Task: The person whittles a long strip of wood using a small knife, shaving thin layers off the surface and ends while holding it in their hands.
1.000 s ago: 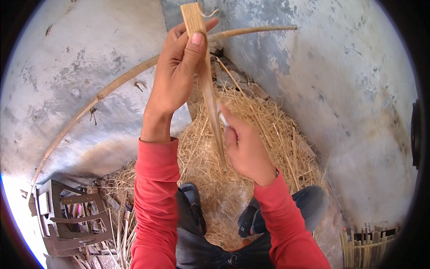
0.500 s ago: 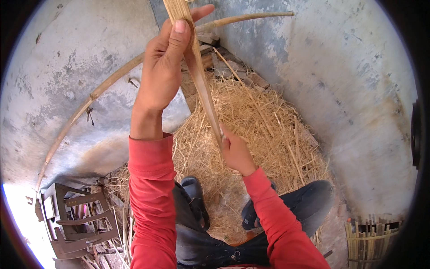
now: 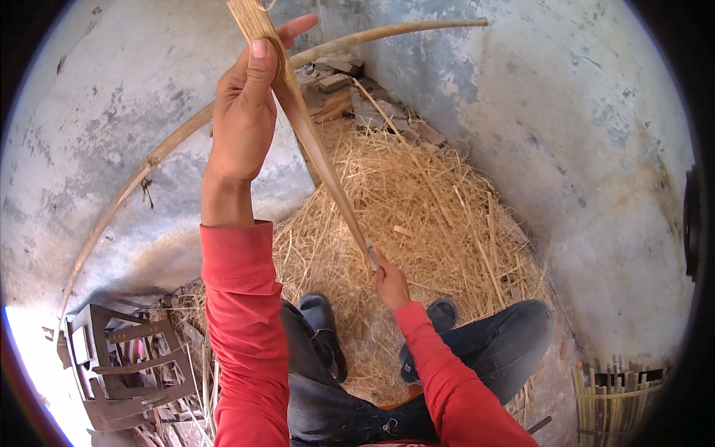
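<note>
My left hand (image 3: 242, 127) grips the upper part of a long split-bamboo strip (image 3: 313, 149), with the thumb pressed on its face and one finger sticking out past it. The strip slants down from the top of the view toward my right hand (image 3: 392, 283). That hand is closed round what looks like a knife (image 3: 372, 252), whose short grey blade lies against the strip's lower end. Its handle is hidden in my fingers. At the strip's top a thin shaving curls (image 3: 266, 5).
Pale shavings (image 3: 417, 201) heap on the floor beyond my feet. A long bamboo pole (image 3: 175, 141) leans along the left wall. Broken bricks (image 3: 339, 80) lie in the corner. An overturned brown chair (image 3: 134, 365) is at lower left, a slatted bamboo piece (image 3: 614, 398) at lower right.
My left hand and the strip's upper end have shifted left. My right hand with the knife has slid lower along the strip, nearer to me. A small chip now shows over the shavings.
</note>
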{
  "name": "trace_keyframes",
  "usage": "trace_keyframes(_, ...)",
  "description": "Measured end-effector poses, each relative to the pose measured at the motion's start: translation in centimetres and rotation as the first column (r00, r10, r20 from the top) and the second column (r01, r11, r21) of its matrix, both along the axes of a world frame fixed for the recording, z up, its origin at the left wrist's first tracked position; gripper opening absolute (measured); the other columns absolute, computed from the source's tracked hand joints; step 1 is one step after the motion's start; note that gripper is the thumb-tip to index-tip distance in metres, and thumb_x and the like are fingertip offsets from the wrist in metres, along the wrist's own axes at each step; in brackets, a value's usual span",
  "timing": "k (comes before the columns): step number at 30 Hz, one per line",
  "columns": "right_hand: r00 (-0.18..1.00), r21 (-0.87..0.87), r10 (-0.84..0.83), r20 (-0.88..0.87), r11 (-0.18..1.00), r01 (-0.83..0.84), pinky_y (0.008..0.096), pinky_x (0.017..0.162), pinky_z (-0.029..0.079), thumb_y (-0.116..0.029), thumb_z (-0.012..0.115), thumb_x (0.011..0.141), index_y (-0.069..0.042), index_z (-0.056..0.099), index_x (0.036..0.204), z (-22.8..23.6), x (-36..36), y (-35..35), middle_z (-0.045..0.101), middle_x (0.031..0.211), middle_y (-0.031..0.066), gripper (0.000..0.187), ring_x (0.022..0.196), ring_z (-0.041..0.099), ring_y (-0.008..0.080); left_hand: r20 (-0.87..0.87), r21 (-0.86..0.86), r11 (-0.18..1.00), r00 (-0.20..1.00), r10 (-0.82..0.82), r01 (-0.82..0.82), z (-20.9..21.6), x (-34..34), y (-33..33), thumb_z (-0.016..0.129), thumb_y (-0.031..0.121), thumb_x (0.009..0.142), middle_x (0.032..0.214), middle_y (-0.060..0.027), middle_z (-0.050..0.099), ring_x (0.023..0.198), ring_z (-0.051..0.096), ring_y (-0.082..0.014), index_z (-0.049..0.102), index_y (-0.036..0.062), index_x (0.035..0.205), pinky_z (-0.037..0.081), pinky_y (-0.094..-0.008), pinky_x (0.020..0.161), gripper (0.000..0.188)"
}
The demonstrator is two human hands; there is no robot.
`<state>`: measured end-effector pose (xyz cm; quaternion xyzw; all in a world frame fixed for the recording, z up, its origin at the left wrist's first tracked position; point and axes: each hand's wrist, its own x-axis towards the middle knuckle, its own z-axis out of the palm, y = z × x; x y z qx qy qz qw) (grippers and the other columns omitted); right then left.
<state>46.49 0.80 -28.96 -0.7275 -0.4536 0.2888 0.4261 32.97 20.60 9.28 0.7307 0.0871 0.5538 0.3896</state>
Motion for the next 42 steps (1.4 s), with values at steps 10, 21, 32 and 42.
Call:
trace_keyframes(10, 0.987, 0.332, -0.134, -0.087, 0.930, 0.156, 0.0300, 0.066, 0.047, -0.007, 0.045, 0.108, -0.009, 0.045, 0.158, 6.7, 0.1, 2.3, 0.070, 0.105, 0.0094, 0.050, 0.071, 0.049, 0.0109, -0.025, -0.039, 0.999, 1.000, -0.005, 0.004, -0.2, -1.4, 0.9, 0.033, 0.052, 0.113, 0.149, -0.0107, 0.058, 0.140, 0.048, -0.0246, 0.058, 0.0057, 0.143, 0.034, -0.0476, 0.116, 0.060)
trace_keyframes(21, 0.982, 0.519, -0.173, -0.079, 0.834, 0.189, 0.0282, 0.062, 0.043, -0.010, 0.044, 0.109, -0.007, 0.041, 0.160, 12.8, -0.7, 2.2, 0.072, 0.120, 0.0132, 0.051, 0.070, 0.046, 0.0079, 0.095, -0.161, 0.952, 0.964, -0.248, 0.261, -1.1, -1.1, 1.5, 0.030, 0.050, 0.114, 0.076, 0.0008, 0.046, 0.076, 0.052, -0.0141, 0.050, -0.0001, 0.143, 0.051, -0.0372, 0.087, 0.061)
trace_keyframes(32, 0.965, 0.364, -0.144, -0.218, 0.906, 0.217, 0.0293, 0.061, 0.044, -0.021, 0.045, 0.110, -0.003, 0.049, 0.154, 13.4, -0.7, 1.5, 0.068, 0.090, 0.0082, 0.047, 0.066, 0.054, 0.0105, 0.347, -0.253, 0.737, 0.770, -0.536, 0.627, -1.7, -1.9, 2.2, 0.034, 0.052, 0.113, 0.063, 0.0080, 0.026, 0.055, 0.022, -0.0070, 0.059, 0.0049, 0.117, 0.026, -0.0254, 0.052, 0.054)
trace_keyframes(42, 0.954, -0.109, -0.158, -0.256, 0.985, 0.134, 0.0373, 0.057, 0.045, -0.045, 0.048, 0.109, 0.002, 0.076, 0.095, 5.0, -0.8, 2.2, 0.057, 0.061, 0.0088, 0.056, 0.057, 0.056, 0.0172, 0.299, -0.193, 0.480, 0.518, -0.802, 0.856, -1.4, -2.9, 2.7, 0.030, 0.058, 0.111, 0.059, 0.0082, 0.027, 0.050, 0.020, -0.0071, 0.057, 0.0075, 0.094, 0.023, -0.0262, 0.048, 0.060)
